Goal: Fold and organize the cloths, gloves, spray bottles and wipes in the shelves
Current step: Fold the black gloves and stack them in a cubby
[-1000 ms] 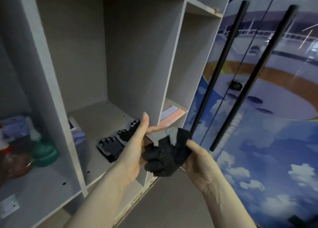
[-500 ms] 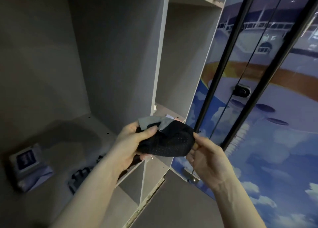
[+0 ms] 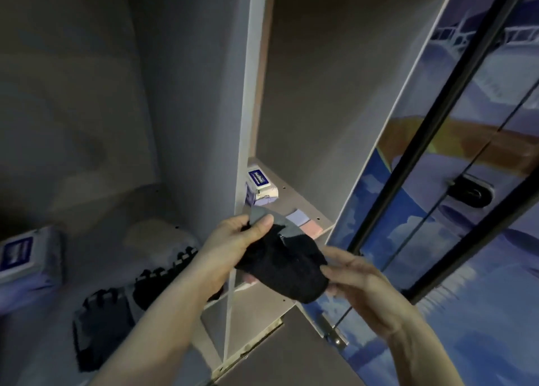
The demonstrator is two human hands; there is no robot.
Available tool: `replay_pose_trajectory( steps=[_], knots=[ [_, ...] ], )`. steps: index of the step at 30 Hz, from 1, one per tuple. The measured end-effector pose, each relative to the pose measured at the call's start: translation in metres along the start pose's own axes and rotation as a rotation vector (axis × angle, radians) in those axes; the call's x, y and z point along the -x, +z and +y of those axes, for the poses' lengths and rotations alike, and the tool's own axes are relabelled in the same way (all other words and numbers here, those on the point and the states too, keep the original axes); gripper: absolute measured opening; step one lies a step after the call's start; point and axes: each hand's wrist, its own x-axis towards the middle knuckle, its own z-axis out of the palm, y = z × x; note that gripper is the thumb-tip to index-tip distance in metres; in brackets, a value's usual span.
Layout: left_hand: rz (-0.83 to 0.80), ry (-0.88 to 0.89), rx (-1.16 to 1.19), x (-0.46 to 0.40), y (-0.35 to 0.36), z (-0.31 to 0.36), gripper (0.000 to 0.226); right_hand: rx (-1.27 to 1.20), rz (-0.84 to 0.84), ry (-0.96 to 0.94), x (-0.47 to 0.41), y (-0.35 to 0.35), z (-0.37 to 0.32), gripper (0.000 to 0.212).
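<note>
A black glove with a grey cuff (image 3: 288,266) hangs in front of the shelf divider (image 3: 242,140). My left hand (image 3: 233,248) pinches its grey cuff end between thumb and fingers. My right hand (image 3: 358,280) holds the rounded black end from the right. Two more black gloves (image 3: 125,307) lie flat on the left shelf, partly behind my left forearm. A pack of wipes (image 3: 26,260) sits at the far left of that shelf. Another wipes pack (image 3: 259,187) stands in the narrow right compartment, with folded purple and pink cloths (image 3: 306,225) in front of it.
The grey shelf unit has a wide left compartment (image 3: 87,123) and a narrow right one (image 3: 335,94). A cabinet door with a sky print and long black handles (image 3: 437,140) stands open at the right, close to my right hand. A hinge (image 3: 332,333) sits below.
The view has moved closer and to the right. The glove has been smoothed from a crumpled bundle into a flatter, stretched shape between both hands. The right wipes pack has come into sight.
</note>
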Motion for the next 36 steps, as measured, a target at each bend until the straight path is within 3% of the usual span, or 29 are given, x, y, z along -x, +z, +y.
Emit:
replay_pose_trajectory(
  steps=[4,7,10,14,16,18,21,23,25,28,30,36],
  knots=[
    [-0.058,-0.036,-0.032,-0.023,0.033,-0.007,0.035,0.15,-0.19,0.013,-0.016,-0.051,-0.012,0.026],
    [-0.112,-0.055,-0.06,-0.036,0.053,-0.017,0.034,0.06,-0.31,0.095,-0.033,-0.076,-0.013,0.054],
    [-0.069,-0.075,-0.049,-0.049,0.064,-0.026,0.035,-0.187,-0.438,0.253,-0.051,-0.086,-0.006,0.079],
    [0.035,-0.082,-0.057,-0.061,0.069,-0.035,0.052,-0.345,-0.604,0.306,-0.066,-0.081,-0.004,0.077],
    [0.094,-0.056,0.022,-0.068,0.068,-0.037,0.06,-0.205,-0.579,0.311,-0.075,-0.078,-0.007,0.059],
    [0.125,-0.031,0.248,-0.077,0.067,-0.039,0.058,-0.082,-0.515,0.263,-0.084,-0.077,-0.011,0.049],
    [0.044,-0.014,0.607,-0.082,0.069,-0.043,0.065,-0.122,-0.342,0.202,-0.101,-0.076,-0.013,0.037],
    [-0.004,-0.064,0.586,-0.079,0.075,-0.048,0.071,-0.145,-0.251,0.135,-0.11,-0.072,-0.015,0.024],
    [0.044,-0.102,0.435,-0.076,0.084,-0.05,0.061,-0.131,-0.192,0.081,-0.117,-0.065,-0.017,0.024],
    [0.31,-0.046,0.316,-0.08,0.091,-0.049,0.032,-0.105,-0.18,0.035,-0.125,-0.059,-0.017,0.031],
    [0.426,0.0,0.367,-0.086,0.09,-0.048,0.022,-0.123,-0.174,0.03,-0.132,-0.055,-0.015,0.032],
    [0.495,0.058,0.438,-0.108,0.086,-0.049,0.032,-0.124,-0.093,0.006,-0.161,-0.048,-0.013,0.027]
  ],
)
